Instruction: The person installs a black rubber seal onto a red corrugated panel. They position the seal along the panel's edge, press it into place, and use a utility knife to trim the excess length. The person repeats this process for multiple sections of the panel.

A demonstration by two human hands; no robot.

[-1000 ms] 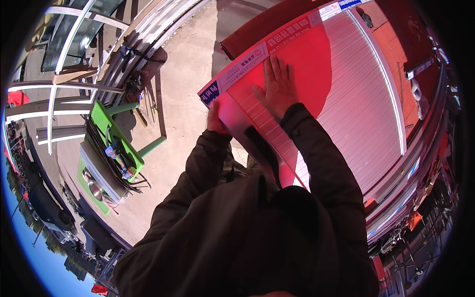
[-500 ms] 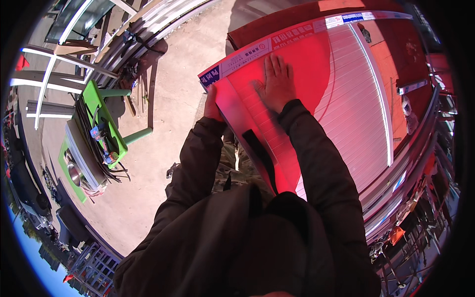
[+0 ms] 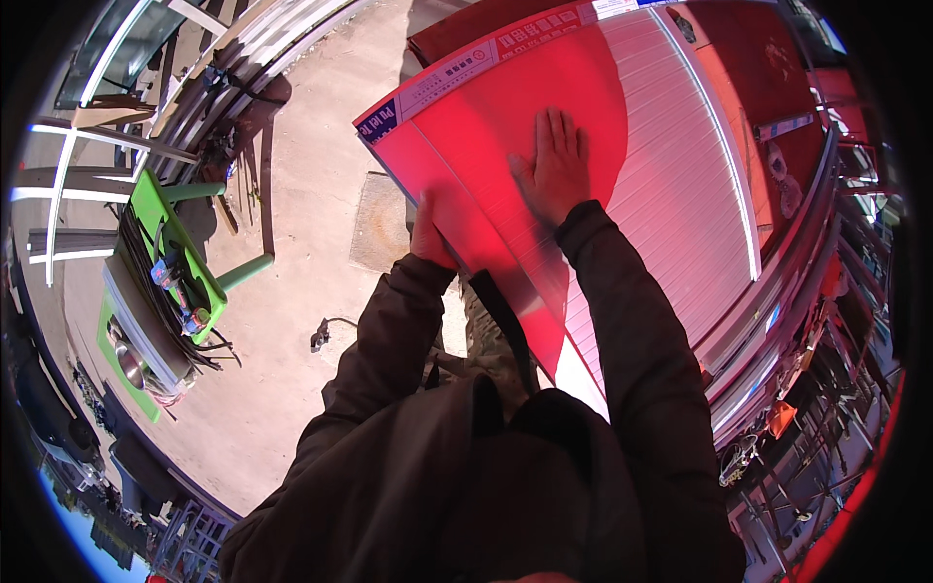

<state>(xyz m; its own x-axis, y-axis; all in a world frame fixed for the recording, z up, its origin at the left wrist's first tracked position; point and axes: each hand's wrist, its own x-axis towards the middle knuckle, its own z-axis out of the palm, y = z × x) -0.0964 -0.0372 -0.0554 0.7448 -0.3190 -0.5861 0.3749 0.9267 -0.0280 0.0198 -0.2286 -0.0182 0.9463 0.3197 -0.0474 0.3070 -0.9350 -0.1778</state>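
A large, grooved, pale panel (image 3: 671, 165) with a printed strip (image 3: 457, 80) along its far edge lies in front of me, its left part under a red glow. My left hand (image 3: 430, 233) is closed on the panel's left edge, thumb on top; the fingers beneath are hidden. On the red-lit face my right hand (image 3: 557, 170) lies flat, fingers stretched forward and thumb out to the left. A black strap (image 3: 505, 316) hangs near the panel's near edge, between my forearms.
To the left stands a green stool (image 3: 185, 243) with a power tool (image 3: 180, 291) and dark cables on it. Long metal profiles (image 3: 262, 49) lie at the far left. Stacked long pieces (image 3: 768, 321) flank the panel's right side.
My left hand has slid toward me along the panel's left edge. My right hand has shifted slightly right and nearer on the face. The whole view has shifted a little.
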